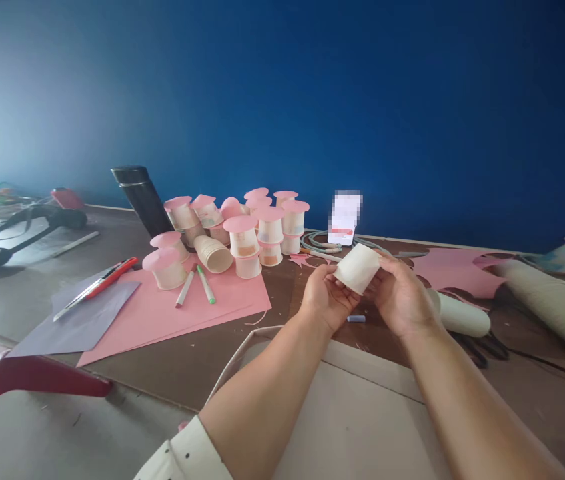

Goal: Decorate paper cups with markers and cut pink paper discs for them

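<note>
A plain white paper cup [357, 269] is held up between my two hands, tilted, its base turned upward. My left hand [326, 298] cups it from the left, thumb against its side and fingers beneath. From the right, my right hand [406, 293] grips the cup with the thumb near its upper edge; some of those fingers are hidden. Below the hands a small blue marker cap [356, 319] lies on the brown table [202, 360]. Left of my hands stand several paper cups topped with pink paper discs [241, 225], some stacked in pairs.
Pink sheets [232, 300] carry two markers [206, 285] and a tipped stack of cups [213, 254]. A red utility knife [97, 285] lies on grey paper [112, 313]. A black flask [143, 200], a phone [345, 219], cut pink paper [455, 270] and a long cup stack [547, 303] surround them.
</note>
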The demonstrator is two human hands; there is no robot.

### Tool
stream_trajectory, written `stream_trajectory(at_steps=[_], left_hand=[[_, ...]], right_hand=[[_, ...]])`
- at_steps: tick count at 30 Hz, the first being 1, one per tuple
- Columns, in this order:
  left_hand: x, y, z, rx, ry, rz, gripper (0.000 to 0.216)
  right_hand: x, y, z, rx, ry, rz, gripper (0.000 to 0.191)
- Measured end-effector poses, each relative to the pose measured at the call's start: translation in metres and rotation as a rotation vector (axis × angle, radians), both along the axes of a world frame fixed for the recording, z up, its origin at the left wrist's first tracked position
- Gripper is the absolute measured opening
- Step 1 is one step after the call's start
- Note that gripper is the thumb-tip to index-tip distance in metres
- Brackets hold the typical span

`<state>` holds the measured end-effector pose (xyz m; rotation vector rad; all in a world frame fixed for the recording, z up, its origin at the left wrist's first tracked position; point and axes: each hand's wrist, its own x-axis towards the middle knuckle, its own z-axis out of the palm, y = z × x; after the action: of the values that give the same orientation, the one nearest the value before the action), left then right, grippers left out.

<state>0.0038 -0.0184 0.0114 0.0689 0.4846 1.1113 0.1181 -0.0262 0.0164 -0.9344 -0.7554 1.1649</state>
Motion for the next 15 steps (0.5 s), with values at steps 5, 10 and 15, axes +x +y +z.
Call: stream_trajectory(at_steps=[5, 10, 15], left_hand=[[0.0, -0.001, 0.002, 0.031, -0.004, 0.008, 0.01], [0.006, -0.007, 0.003, 0.202, 0.074, 0.02, 0.02], [0.013, -0.012, -0.005, 0.397, 0.335, -0.076, 0.032]], right_hand=[[0.0, 0.0, -0.002, -0.018, -0.008, -0.037, 0.043], [0.001, 0.005, -0.007, -0.026, -0.054, -0.065, 0.036], [0.005, 0.008, -0.014, -0.062, -0.209, -0.17, 0.037]])
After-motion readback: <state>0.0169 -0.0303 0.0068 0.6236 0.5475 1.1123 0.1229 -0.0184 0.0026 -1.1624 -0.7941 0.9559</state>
